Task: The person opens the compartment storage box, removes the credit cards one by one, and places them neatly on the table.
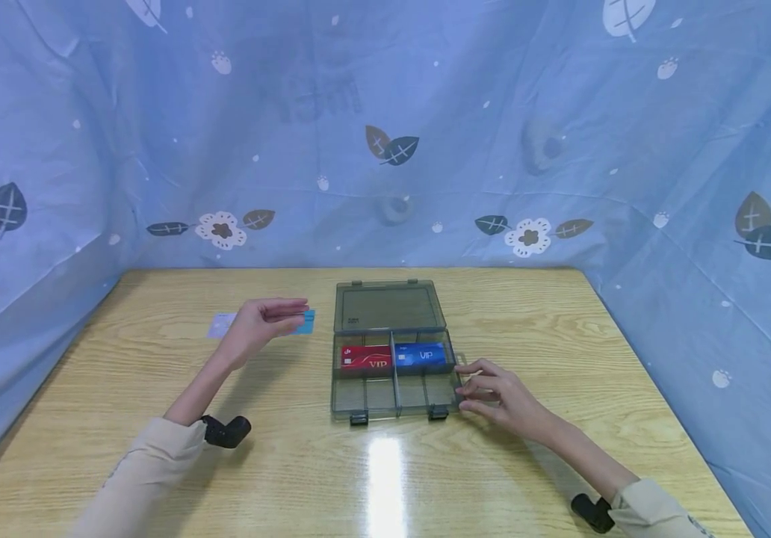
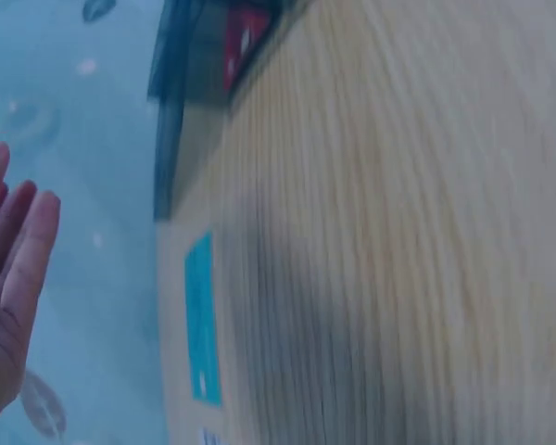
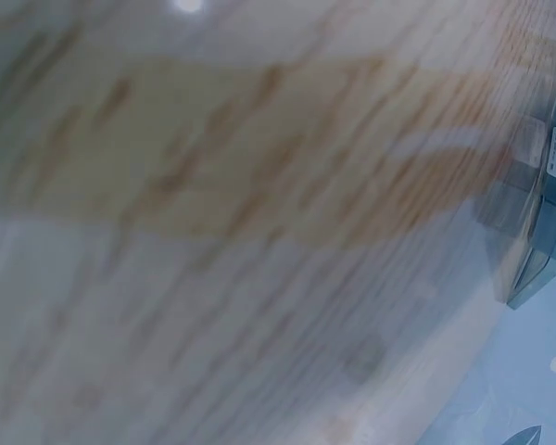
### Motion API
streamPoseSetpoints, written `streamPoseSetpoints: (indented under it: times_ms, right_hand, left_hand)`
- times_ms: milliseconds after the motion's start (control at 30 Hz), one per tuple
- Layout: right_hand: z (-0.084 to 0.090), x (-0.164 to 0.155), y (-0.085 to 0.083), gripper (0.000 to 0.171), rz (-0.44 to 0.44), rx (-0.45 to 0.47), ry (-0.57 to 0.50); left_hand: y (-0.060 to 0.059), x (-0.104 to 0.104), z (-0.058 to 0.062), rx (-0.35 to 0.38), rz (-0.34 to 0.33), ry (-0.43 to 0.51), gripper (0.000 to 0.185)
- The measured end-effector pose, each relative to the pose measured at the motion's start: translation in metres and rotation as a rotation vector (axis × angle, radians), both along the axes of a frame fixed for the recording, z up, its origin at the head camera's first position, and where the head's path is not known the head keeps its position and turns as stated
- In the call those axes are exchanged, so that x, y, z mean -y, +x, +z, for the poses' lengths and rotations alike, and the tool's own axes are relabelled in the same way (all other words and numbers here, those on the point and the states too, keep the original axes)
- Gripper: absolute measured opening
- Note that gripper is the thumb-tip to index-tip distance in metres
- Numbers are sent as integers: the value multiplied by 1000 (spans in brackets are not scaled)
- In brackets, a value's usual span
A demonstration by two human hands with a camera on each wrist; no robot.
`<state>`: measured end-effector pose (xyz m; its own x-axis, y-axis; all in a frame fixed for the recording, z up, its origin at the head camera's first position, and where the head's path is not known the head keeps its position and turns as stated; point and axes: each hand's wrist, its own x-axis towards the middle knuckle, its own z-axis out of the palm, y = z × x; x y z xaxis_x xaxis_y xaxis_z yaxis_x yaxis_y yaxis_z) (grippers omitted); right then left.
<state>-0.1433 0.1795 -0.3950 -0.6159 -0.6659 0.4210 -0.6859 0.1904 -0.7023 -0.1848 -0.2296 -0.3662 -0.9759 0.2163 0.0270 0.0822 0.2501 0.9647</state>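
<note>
A grey see-through compartment box (image 1: 395, 403) lies open on the wooden table, its lid (image 1: 388, 306) flat behind it. A red VIP card (image 1: 365, 358) and a blue VIP card (image 1: 422, 354) sit in its two rear compartments. My left hand (image 1: 285, 312) hovers left of the box with straight fingers and holds nothing. Under it a teal card (image 1: 307, 322) lies flat on the table. The left wrist view shows that teal card (image 2: 202, 320) apart from my fingers (image 2: 23, 250). My right hand (image 1: 469, 387) rests its fingertips against the box's right wall.
A pale white card (image 1: 220, 325) lies on the table left of the teal one. Blue leaf-patterned cloth (image 1: 385, 134) walls the table on three sides. The right wrist view is blurred, with only tabletop and a box corner (image 3: 536, 241) showing.
</note>
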Motion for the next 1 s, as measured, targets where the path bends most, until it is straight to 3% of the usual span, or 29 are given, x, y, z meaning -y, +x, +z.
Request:
streamPoseSetpoints:
  times_ms: [233, 533, 900, 1000]
  right_hand:
    - [0, 0, 0, 15, -1, -10, 5]
    - [0, -1, -1, 14, -1, 7, 9]
    - [1, -1, -2, 14, -3, 10, 10]
    - [1, -1, -1, 14, -7, 9, 14]
  left_hand:
    - [8, -34, 0, 46, 6, 36, 40]
    - [16, -81, 0, 76, -23, -4, 40]
    - [9, -124, -18, 82, -86, -72, 36]
    - [7, -130, -21, 31, -111, -172, 35]
